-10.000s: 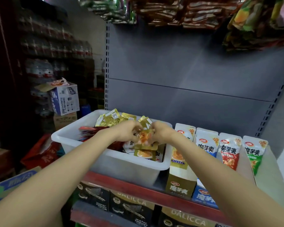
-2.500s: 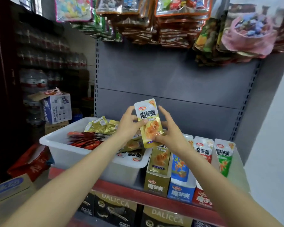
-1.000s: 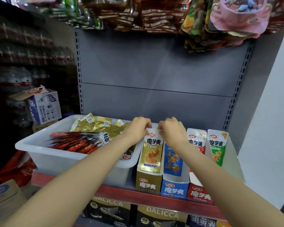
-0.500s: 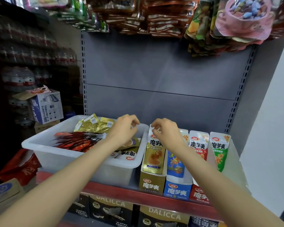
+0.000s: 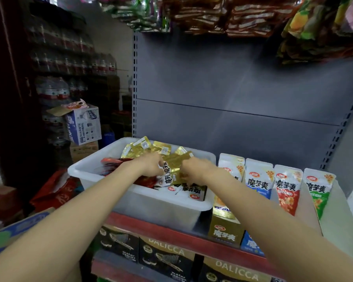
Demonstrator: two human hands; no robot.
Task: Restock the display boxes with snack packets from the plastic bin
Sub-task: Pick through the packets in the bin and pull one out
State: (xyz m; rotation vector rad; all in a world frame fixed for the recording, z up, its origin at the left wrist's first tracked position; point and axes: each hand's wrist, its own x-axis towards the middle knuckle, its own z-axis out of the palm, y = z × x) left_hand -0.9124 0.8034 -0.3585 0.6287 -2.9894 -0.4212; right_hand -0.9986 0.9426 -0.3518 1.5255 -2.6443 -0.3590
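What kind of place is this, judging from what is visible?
Most likely a small grocery shop or its stock area: a metal shelf holds display boxes of snack packets, more packets hang above, and bottled water is stacked at left.

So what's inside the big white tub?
The white tub holds gold snack packets at the back, red packets on the left and white-topped ones in front. Both hands cover the middle, and the bottom is hidden.
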